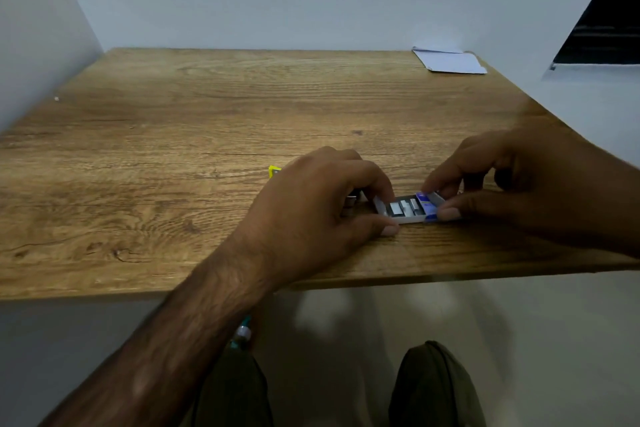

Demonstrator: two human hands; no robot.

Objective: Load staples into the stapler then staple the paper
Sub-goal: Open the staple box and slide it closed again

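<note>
From the head camera, one wooden table [207, 107] fills the corner between pale walls, and both of the person's hands are down near its front edge on a single small staple box [410, 210]. The box lies flat on the wood with its white inner tray slid partly out of a blue-and-white sleeve; about three short silver strips of staples [403, 209] show side by side in the tray. There is print on the blue sleeve, but it is too blurred to read. The left hand [311, 215] pinches the tray's left end, thumb at the near side and fingers curled over the far side. The right hand [516, 184] is clamped on the sleeve end, thumb in front and fingertips on top. Behind the left hand peeks one yellow stapler [275, 171], mostly hidden, with a bit of metal showing beneath the knuckles. One folded sheet of white paper [450, 62] lies at the table's far right corner, well apart from the hands.
</note>
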